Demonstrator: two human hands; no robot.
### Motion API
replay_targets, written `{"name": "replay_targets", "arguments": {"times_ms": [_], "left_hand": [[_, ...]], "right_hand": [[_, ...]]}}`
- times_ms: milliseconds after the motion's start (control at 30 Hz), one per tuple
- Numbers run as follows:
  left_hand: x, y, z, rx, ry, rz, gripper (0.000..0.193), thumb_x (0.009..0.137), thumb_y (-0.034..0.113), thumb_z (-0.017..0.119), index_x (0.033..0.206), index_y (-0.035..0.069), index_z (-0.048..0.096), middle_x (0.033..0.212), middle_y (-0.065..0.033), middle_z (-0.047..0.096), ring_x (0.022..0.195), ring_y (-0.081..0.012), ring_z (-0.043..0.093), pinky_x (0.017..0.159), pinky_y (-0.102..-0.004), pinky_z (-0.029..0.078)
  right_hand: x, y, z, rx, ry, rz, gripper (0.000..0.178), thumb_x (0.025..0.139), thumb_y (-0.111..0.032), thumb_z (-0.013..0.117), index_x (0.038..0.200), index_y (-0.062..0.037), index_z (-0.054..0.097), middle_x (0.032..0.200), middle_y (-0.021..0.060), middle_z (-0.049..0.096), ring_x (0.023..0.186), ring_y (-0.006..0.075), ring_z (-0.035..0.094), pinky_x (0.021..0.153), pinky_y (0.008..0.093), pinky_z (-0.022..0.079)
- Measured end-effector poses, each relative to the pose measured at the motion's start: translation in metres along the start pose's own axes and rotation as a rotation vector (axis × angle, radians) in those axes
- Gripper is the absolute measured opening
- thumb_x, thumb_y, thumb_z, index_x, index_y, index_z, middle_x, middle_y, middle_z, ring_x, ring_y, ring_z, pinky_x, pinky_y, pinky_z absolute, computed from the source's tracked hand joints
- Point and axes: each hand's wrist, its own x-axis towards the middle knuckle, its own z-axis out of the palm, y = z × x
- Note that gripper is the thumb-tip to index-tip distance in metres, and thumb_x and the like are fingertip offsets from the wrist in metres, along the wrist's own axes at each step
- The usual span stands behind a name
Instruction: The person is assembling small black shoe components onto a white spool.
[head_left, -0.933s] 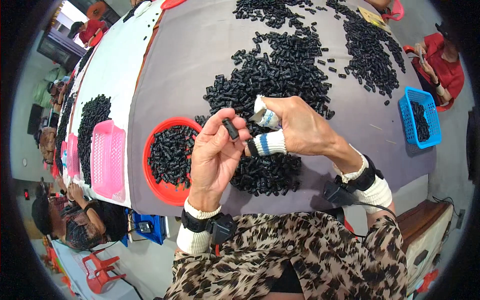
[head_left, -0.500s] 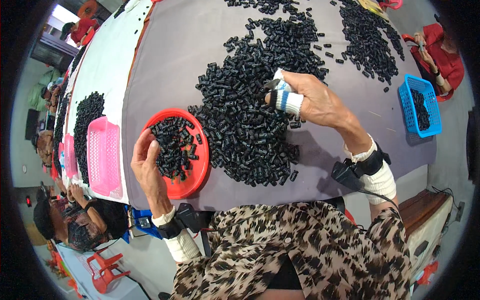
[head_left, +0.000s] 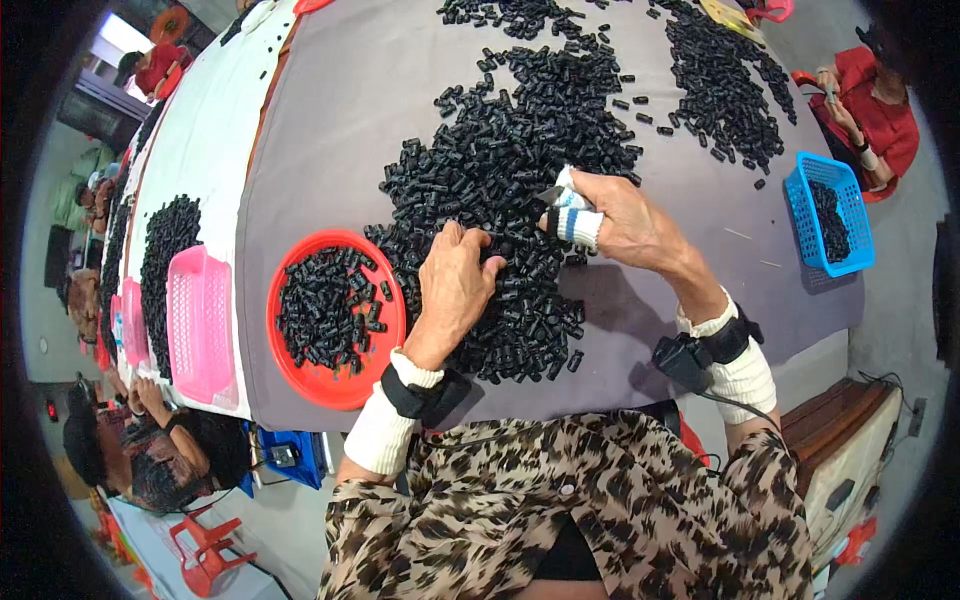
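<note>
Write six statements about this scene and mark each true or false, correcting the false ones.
1. The left hand is at the black pile. True.
2. The red tray holds black pieces. True.
3. The red tray is right of the left hand. False: it is left of it.
4. The right hand wears finger covers. True.
5. The finger covers are all red. False: they are mostly white.
6. The blue basket is empty. False: it holds black pieces.
</note>
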Motion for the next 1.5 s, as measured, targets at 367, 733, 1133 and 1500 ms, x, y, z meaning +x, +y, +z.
{"name": "replay_targets", "arguments": {"times_ms": [367,733,1133,1500], "left_hand": [[0.004,-0.013,0.000,-0.109,0.161,0.158,0.015,0.073,0.009,0.068,0.080,0.002,0.057,0.069,-0.0087,0.055,0.062,-0.0216,0.055,0.057,-0.0308,0.045],[-0.010,0.021,-0.105,-0.979,0.121,-0.071,0.016,0.079,0.003,0.065,0.093,0.000,0.060,0.072,0.0011,0.060,0.063,-0.0034,0.052,0.058,-0.0179,0.042],[-0.007,0.011,-0.099,-1.930,-0.010,-0.014,0.023,0.086,0.011,0.058,0.105,-0.001,0.056,0.091,-0.0081,0.061,0.080,-0.0138,0.059,0.070,-0.0278,0.050],[-0.006,0.017,-0.096,-2.006,-0.103,-0.013,0.024,0.085,0.011,0.058,0.106,0.000,0.057,0.090,-0.0085,0.063,0.082,-0.0145,0.060,0.074,-0.0292,0.050]], "right_hand": [[0.004,0.008,0.013,0.042,-0.032,-0.076,0.020,0.078,-0.018,0.060,0.085,-0.0003,0.054,0.068,0.0137,0.057,0.061,0.0255,0.057,0.057,0.0349,0.043],[0.027,-0.063,0.026,0.310,-0.050,-0.127,0.019,0.079,-0.016,0.064,0.091,-0.0039,0.055,0.073,-0.0017,0.055,0.066,0.0041,0.047,0.059,0.0210,0.040],[0.024,-0.093,0.023,0.263,-0.086,-0.128,0.032,0.074,-0.024,0.072,0.087,-0.0016,0.054,0.068,0.0030,0.056,0.063,0.0076,0.048,0.058,0.0259,0.042],[0.029,-0.101,0.015,0.072,-0.192,-0.103,0.041,0.062,-0.027,0.080,0.083,-0.0044,0.054,0.068,0.0008,0.054,0.063,0.0094,0.050,0.058,0.0254,0.041]]}}
